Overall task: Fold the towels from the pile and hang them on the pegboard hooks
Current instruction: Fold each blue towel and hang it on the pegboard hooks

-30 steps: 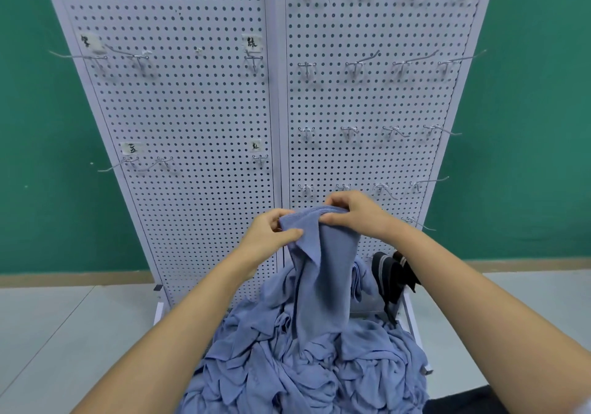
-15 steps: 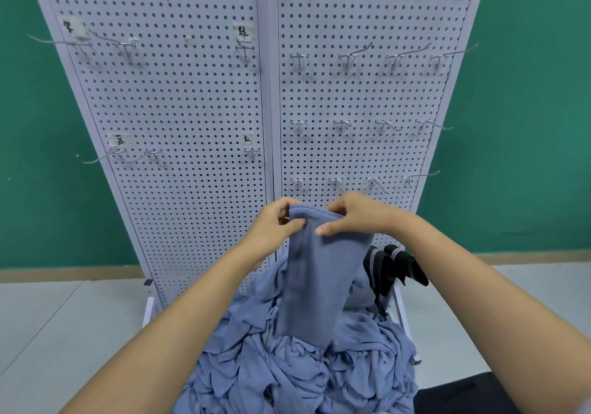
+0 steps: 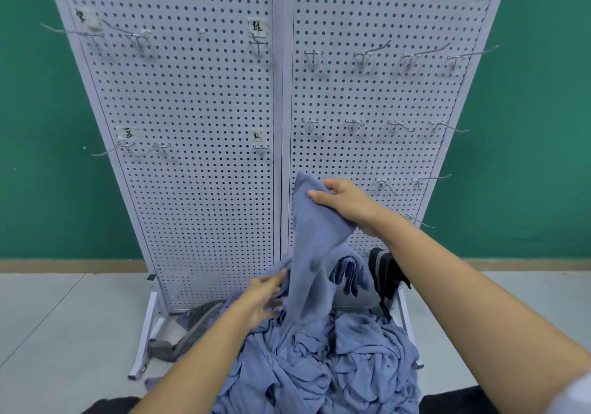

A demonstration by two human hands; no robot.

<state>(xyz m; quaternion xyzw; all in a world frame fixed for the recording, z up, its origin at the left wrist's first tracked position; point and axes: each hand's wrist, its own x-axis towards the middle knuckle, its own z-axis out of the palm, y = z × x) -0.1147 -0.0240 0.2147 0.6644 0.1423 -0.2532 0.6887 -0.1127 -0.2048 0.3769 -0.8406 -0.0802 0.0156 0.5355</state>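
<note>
Holds the towel [image 3: 311, 247] up with the right hand [image 3: 347, 204] alone, thumb and fingers clamped on its top edge, in front of the pegboard [image 3: 283, 77], low on the right panel [image 3: 367, 93]. Half a second ago pinched that edge with both hands. Has since let go with the left hand [image 3: 260, 298] and dropped it toward the foot of the pegboard. Reaches there with fingers stretched out, grasping nothing, fingertips touching the side of the hanging cloth just above the pile [image 3: 335, 365]. Carries the towel's top higher against the pegboard than before, level with the fourth row of hooks [image 3: 419, 180] on the right panel instead of below it. Leaves the lower end trailing into the pile at the pegboard's base.

Counted against the pegboard:
- Two panels, the left panel [image 3: 192, 109] and the right.
- Four paper labels [image 3: 257, 26], all on the left panel.
- Six clear hooks on the left panel, in two rows of three, plus a small stub too blurred to tell.
- Three full rows of four hooks on the right panel, then two more in view beside the right hand and at least one lower down.
- One lifted towel.
- One heap of blue cloth, too tangled to count.
- One folded blue towel [image 3: 348, 273] hanging at the bottom of the right panel.
- One dark strap-like item [image 3: 385, 273] just beside the folded towel.
</note>
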